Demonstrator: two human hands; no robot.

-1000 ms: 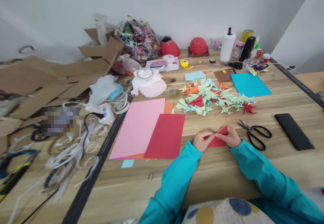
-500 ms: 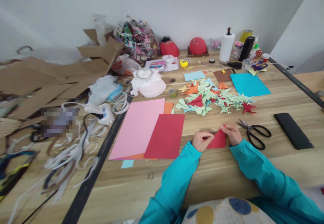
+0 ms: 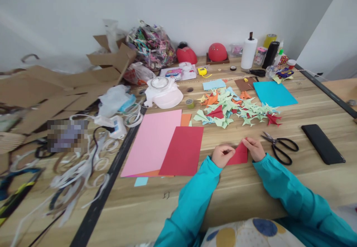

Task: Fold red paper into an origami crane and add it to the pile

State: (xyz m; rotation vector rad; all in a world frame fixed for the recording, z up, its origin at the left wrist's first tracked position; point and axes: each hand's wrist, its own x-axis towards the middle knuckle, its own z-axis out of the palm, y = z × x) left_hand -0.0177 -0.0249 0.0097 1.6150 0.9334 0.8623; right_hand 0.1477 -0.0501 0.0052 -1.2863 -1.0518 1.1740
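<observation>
A small folded piece of red paper stands between my two hands, just above the wooden table. My left hand pinches its left edge, fingers curled. At the paper's upper right corner, my right hand closes its thumb and fingertips on it. Black-handled scissors lie to the right of my right hand, with the blades partly apart. Beyond my hands is a pile of folded paper shapes in green, orange, red and blue. A larger red sheet lies left of my left hand, on top of a pink sheet.
At far right lies a black phone. A turquoise sheet and a brown sheet are behind the pile. White cords and cardboard cover the left side. Red pincushions stand along the wall.
The view has shifted very slightly. Both hands keep hold of the red paper, in almost the same place; the paper tilts a little differently.
</observation>
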